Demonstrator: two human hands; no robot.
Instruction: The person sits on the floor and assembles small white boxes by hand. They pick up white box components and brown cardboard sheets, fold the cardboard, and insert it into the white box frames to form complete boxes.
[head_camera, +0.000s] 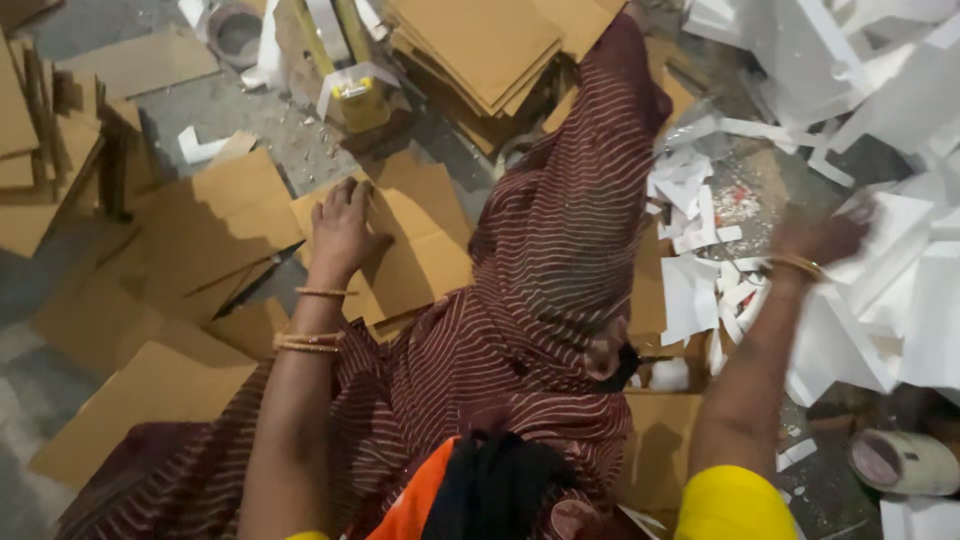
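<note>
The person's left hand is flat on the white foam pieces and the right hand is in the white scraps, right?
Not quite. In the head view the left hand presses flat brown cardboard sheets, not white foam. The right hand is in the white foam scraps.

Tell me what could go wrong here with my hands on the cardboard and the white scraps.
The left hand presses flat on loose cardboard sheets, which might slide on the floor. The right hand, blurred, reaches into sharp-cornered white offcuts; their edges could scratch. The striped cloth drapes between both piles and may snag.
</note>
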